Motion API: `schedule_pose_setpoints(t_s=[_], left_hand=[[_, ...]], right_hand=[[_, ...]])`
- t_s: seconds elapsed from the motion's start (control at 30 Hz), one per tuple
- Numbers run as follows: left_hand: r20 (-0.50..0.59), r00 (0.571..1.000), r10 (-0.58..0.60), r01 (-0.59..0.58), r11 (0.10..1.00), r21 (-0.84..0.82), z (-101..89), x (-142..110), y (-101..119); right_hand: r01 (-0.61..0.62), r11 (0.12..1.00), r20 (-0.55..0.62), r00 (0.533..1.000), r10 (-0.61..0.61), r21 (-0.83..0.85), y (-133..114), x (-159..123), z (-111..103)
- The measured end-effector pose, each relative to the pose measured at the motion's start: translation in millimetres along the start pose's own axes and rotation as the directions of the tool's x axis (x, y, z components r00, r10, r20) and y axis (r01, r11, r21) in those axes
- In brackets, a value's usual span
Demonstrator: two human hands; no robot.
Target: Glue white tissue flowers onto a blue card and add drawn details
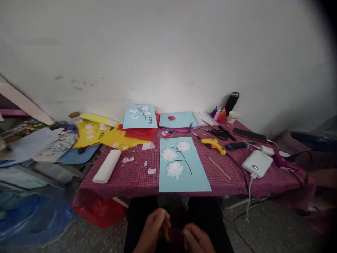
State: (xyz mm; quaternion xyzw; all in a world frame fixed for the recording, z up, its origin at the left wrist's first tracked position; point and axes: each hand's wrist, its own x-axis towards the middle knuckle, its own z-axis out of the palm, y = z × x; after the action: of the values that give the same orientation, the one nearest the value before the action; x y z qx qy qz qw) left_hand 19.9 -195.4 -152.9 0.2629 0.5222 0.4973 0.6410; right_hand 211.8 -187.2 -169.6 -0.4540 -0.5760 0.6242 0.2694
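Below the table's front edge, over the lap, are both my hands. My left hand [156,226] has its fingers curled in, and my right hand [195,238] is closed with thumb against fingers. A dim dark red patch shows between them; whether either hand holds it I cannot make out. Nearest on the table lies a light blue sheet [196,181] with three white ruffled paper flowers [174,170] on dark drawn stems [187,162]. White paper scraps [152,171] and a white paper roll [107,166] lie to its left.
Right of the sheet are a yellow glue gun [213,144], a thin wooden stick [219,168], black scissors [218,133] and a white power bank [257,163] with cables. Behind lie a finished flower picture [129,121], red paper [142,133] and yellow sheets [116,138]. A black flask [231,102] stands back right.
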Motion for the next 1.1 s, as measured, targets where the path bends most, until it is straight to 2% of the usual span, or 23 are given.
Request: schedule_pose_setpoints(t_s=[0.13,0.23,0.33,0.4,0.47,0.53,0.63,0.7,0.8,0.87,0.97,1.07,1.1], left_hand=[[-0.051,0.999,0.013,-0.019,0.993,-0.116,19.8,18.9,50.4],[-0.092,0.995,0.029,-0.044,0.986,-0.161,33.1,27.9,68.4],[-0.095,0.992,0.079,-0.094,0.983,-0.159,40.1,27.1,71.0],[-0.078,0.991,0.107,-0.117,0.983,-0.144,40.9,21.0,68.7],[-0.070,0.990,0.120,-0.128,0.984,-0.123,39.1,11.6,65.2],[-0.081,0.990,0.112,-0.119,0.988,-0.099,35.1,0.6,60.6],[-0.082,0.995,0.055,-0.060,0.997,-0.055,25.8,-16.8,51.0],[-0.043,0.999,0.004,-0.005,1.000,-0.030,17.6,-28.5,43.6],[0.078,0.993,-0.086,0.085,0.996,0.013,4.3,-45.3,35.2],[0.182,0.972,-0.148,0.137,0.988,0.069,-3.1,-54.6,34.8],[0.307,0.925,-0.222,0.184,0.972,0.147,-9.8,-62.5,42.0],[0.408,0.876,-0.257,0.184,0.960,0.210,-13.3,-62.2,49.7],[0.417,0.874,-0.251,0.173,0.961,0.216,-14.3,-60.8,50.4]], right_hand=[[-0.022,0.995,-0.006,1.000,0.023,0.101,5.1,2.4,-6.7],[-0.016,0.988,-0.022,1.000,0.020,0.153,6.7,4.1,-9.3],[0.023,0.973,-0.012,1.000,-0.021,0.229,0.7,6.2,-14.8],[0.063,0.936,-0.023,0.998,-0.059,0.347,-8.2,6.3,-24.2],[0.081,0.863,-0.025,0.997,-0.079,0.499,-19.1,3.5,-40.0],[0.053,0.793,0.032,0.995,-0.091,0.608,-29.1,-2.1,-60.2],[0.030,0.754,0.052,0.995,-0.085,0.656,-38.6,-11.8,-89.2],[0.004,0.753,0.021,1.000,-0.023,0.658,-43.3,-15.1,-101.5],[-0.063,0.742,-0.002,0.996,0.086,0.668,-53.2,-12.5,-107.0],[-0.087,0.747,-0.024,0.990,0.136,0.659,-61.6,-6.9,-105.7],[-0.104,0.805,-0.099,0.975,0.198,0.584,-72.5,2.8,-103.3],[-0.146,0.863,-0.127,0.964,0.234,0.483,-76.9,9.3,-103.4],[-0.152,0.884,-0.129,0.965,0.230,0.442,-76.7,10.3,-103.9]])
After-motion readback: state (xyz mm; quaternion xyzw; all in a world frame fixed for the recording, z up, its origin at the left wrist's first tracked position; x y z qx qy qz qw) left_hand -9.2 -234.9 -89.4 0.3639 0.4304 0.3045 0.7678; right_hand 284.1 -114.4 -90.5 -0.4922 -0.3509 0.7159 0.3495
